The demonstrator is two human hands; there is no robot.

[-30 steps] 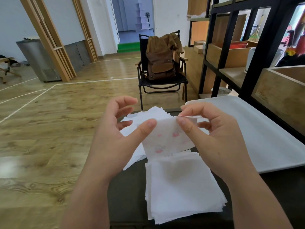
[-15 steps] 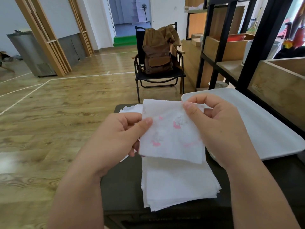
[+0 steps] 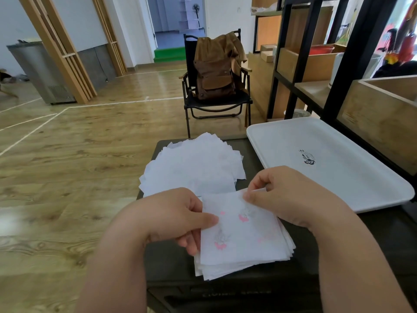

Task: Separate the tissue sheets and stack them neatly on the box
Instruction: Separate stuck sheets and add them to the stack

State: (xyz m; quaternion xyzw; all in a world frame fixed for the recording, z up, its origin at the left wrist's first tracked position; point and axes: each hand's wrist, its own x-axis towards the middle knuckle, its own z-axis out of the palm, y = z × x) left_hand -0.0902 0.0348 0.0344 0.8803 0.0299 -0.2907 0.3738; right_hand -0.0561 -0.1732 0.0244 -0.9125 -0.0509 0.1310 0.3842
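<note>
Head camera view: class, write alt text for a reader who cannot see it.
Two bare hands hold a pink-printed tissue sheet above a neat stack on a dark box: left hand at its left edge, right hand at its top right corner. A looser pile of sheets lies behind, a white tray to the right.

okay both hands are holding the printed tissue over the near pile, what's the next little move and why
Probably peel the plies apart: the right hand pinches the far corner of the printed tissue sheet while the left hand grips its left edge, and the sheet looks not yet split. Once a ply is free, lay it on the looser far pile on the dark box.
</note>
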